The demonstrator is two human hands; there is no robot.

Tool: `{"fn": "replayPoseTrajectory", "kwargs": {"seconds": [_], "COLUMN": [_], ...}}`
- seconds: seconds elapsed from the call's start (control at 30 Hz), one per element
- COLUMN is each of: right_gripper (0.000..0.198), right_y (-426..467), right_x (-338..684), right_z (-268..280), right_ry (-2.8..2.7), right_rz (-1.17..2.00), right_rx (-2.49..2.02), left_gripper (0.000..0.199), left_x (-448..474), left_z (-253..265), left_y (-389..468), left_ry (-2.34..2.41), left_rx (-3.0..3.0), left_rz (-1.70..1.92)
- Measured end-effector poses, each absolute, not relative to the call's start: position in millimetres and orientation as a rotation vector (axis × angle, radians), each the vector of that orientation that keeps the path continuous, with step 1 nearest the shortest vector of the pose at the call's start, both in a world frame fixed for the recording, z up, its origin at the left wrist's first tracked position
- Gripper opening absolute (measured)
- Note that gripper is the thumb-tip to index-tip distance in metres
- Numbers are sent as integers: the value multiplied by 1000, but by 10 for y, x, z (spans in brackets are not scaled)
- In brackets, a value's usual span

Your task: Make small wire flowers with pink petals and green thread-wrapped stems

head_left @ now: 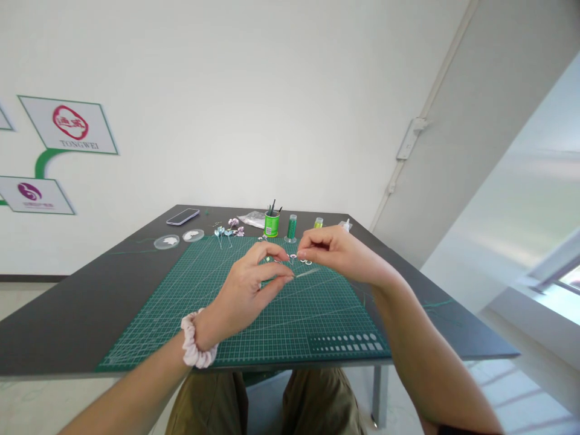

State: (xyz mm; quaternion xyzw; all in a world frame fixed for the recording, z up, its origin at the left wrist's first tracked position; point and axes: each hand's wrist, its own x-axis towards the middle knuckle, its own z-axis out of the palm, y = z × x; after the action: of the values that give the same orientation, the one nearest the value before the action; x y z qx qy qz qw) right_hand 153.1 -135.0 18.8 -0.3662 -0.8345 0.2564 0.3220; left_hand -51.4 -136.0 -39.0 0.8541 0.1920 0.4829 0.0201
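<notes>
Above the green cutting mat [190, 302], my left hand [249, 281] has its thumb and a finger pressed together, the index finger raised apart. A thin pale strip [307, 273] runs to the right from those fingertips; whether they hold it or it lies on the mat, I cannot tell. My right hand [338, 251] is closed in a pinch close by, and what it holds is too small to name. Small white rings [306, 262] lie on the mat below my right fingers. More tiny pieces are partly hidden between the hands.
Behind the mat stand a green can [272, 225] of tools, a tube of green material [291, 227] and a yellow-green spool [318, 223]. Blue flowers [223, 232], pink flowers [234, 223], a plastic bag [252, 219], two shallow dishes [166, 242] and a phone [183, 216] lie toward the left.
</notes>
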Motion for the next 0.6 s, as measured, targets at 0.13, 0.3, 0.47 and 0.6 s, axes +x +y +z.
{"fn": "replayPoseTrajectory", "kwargs": {"seconds": [0.13,0.3,0.47,0.6], "right_gripper": [29,33,34,36], "right_y": [-1237,-1149,-1121,-1181], "right_x": [1558,1536,1475,1389], "right_z": [107,-47,-283,-472], "right_ry": [-2175,-2120,-1995,-1850], "right_rz": [882,1141,1327,1404], "right_rx": [-841,-746,-708,-643], "left_gripper": [12,12,10,11], "left_x": [-505,-497,-491,-483], "left_z": [-374,-352,-356,-373], "left_y": [-1378,-1389,-1369,-1314], "left_ry": [577,579,672,766], "left_rx": [2601,2477,2366,2345], "left_rz": [1537,1567,1646,1709]}}
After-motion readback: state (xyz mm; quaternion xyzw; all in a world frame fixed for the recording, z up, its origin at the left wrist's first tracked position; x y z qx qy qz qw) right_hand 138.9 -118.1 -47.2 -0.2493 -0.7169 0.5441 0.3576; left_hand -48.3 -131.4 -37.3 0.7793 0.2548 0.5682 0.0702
